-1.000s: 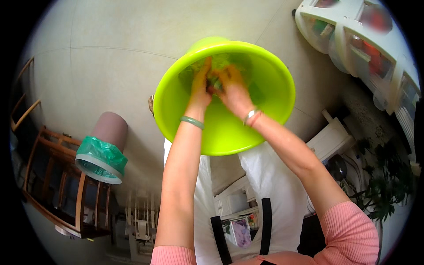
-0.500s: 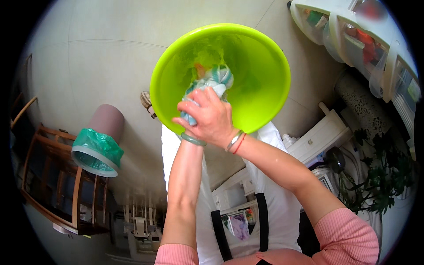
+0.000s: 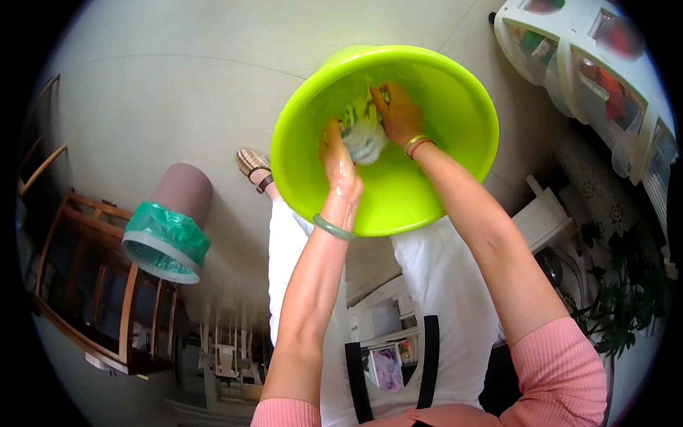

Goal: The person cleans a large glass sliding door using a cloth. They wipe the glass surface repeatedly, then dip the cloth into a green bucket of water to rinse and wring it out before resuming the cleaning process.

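A wet, pale cloth [image 3: 366,141] with green-blue stripes lies bunched in the bright green basin [image 3: 434,188], partly in water and smeared by motion. My left hand [image 3: 337,158] is at the cloth's left side, wet, with its fingers curled against the fabric and partly hidden. On the far right side of the cloth, my right hand [image 3: 400,115] is closed, pinching a fold between thumb and fingers. Its outline is blurred. A green bangle [image 3: 332,227] circles my left wrist; a bracelet and a red cord [image 3: 418,145] are on the right one.
The basin stands close to my knees. To the left are a pinkish bin [image 3: 183,191] with a green liner and a wooden chair [image 3: 128,313]. A white storage rack [image 3: 569,64] is at the far right, with a leafy plant [image 3: 612,306] nearer on the right.
My hands, earlier overlapped on the cloth near the basin's near-left rim, are now apart and farther inside, one on each side of it. The basin appears shifted right in view.
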`<act>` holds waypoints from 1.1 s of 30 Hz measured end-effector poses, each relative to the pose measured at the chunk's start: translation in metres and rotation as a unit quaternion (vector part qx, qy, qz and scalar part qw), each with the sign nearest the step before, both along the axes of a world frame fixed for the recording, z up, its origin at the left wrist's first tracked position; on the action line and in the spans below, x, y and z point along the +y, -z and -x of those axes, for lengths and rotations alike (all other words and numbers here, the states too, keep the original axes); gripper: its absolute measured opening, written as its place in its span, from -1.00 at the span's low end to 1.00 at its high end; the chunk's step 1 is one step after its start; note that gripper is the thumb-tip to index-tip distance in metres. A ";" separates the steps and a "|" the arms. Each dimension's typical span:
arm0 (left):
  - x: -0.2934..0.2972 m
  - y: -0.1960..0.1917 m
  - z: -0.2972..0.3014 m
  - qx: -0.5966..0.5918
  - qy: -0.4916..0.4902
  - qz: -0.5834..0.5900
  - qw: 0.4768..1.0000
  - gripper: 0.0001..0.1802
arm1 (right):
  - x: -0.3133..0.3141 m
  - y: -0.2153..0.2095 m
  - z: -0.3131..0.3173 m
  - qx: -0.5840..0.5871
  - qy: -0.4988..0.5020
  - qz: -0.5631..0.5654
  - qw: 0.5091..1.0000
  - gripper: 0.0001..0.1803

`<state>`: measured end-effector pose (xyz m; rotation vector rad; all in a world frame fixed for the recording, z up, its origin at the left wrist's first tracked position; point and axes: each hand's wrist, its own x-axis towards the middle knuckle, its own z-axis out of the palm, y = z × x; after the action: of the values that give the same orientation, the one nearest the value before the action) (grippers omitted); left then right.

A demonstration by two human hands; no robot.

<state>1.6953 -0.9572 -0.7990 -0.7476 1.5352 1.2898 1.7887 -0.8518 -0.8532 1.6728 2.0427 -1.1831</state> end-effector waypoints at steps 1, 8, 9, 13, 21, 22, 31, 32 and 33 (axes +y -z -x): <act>0.001 0.000 0.003 -0.009 -0.010 -0.013 1.000 -0.38 | -0.003 0.013 0.003 0.001 0.025 -0.057 0.998 -0.58; 0.005 0.040 0.004 -0.032 0.125 -0.054 0.990 -0.13 | -0.010 0.070 -0.033 -0.069 -0.130 -0.054 0.988 -0.54; 0.011 0.044 -0.003 -0.042 0.134 -0.048 0.989 -0.11 | -0.005 0.074 -0.039 -0.084 -0.088 -0.034 0.992 -0.56; 0.027 0.025 0.007 -0.101 0.128 -0.001 0.987 -0.14 | -0.027 0.009 -0.001 0.133 -0.025 -0.096 0.986 -0.67; -0.013 0.011 0.020 -0.296 -0.005 -0.160 0.942 -0.33 | -0.040 -0.192 0.013 0.221 -0.203 0.086 0.950 -0.57; -0.018 0.006 0.015 -0.302 -0.016 -0.156 0.940 -0.33 | -0.041 -0.201 0.017 0.201 -0.215 0.095 0.951 -0.60; -0.042 -0.013 -0.013 -0.286 -0.085 -0.136 0.945 -0.41 | -0.047 -0.163 0.055 0.212 -0.099 -0.153 0.960 -0.71; -0.042 -0.011 -0.014 -0.282 -0.089 -0.137 0.945 -0.41 | -0.045 -0.158 0.055 0.211 -0.090 -0.156 0.961 -0.73; -0.039 -0.007 -0.016 -0.273 -0.097 -0.138 0.947 -0.42 | -0.043 -0.153 0.055 0.209 -0.082 -0.159 0.961 -0.75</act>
<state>1.7117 -0.9963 -0.7925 -0.9867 0.8341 1.2676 1.7332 -0.8950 -0.7001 1.4263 2.6967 -1.2919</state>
